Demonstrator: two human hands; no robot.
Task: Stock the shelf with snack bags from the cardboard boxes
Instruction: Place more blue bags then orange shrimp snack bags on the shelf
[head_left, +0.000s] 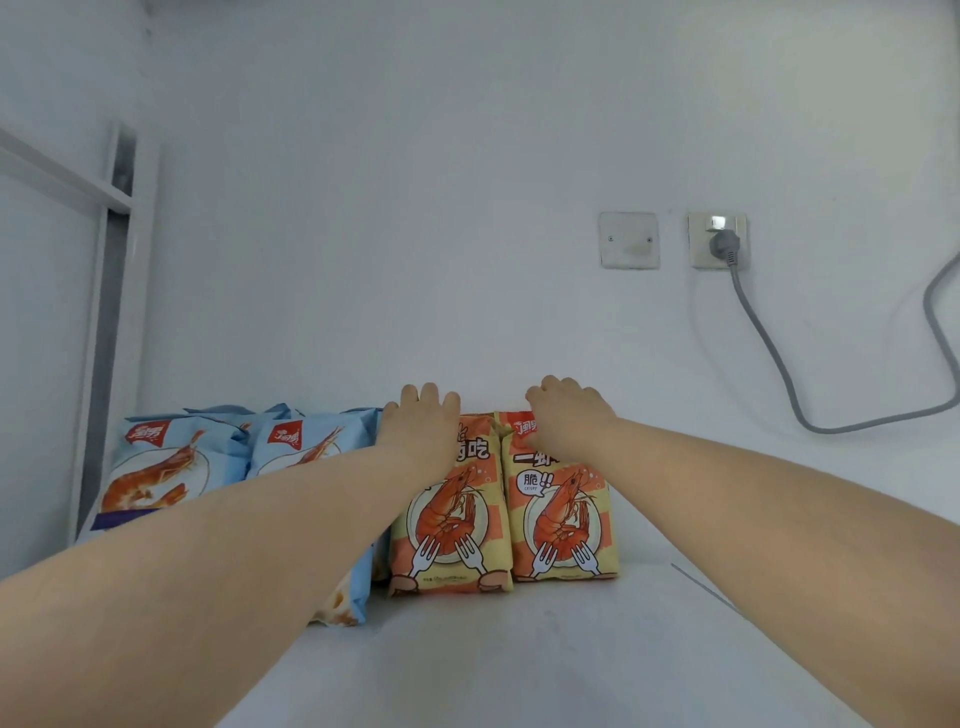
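Two yellow-orange shrimp snack bags stand side by side on the white shelf (519, 649). My left hand (423, 421) holds the top of the left yellow bag (449, 525), fingers curled over its upper edge. My right hand (566, 413) grips the top of the right yellow bag (561, 519) the same way. Left of them stand two light-blue shrimp snack bags (156, 467) (306, 441), partly hidden behind my left forearm. No cardboard box is in view.
A white wall backs the shelf. On it are a blank plate (629, 240) and a socket with a grey plug (719, 241), whose cable (779, 364) hangs to the shelf at the right. A white shelf frame post (104, 322) stands at the left.
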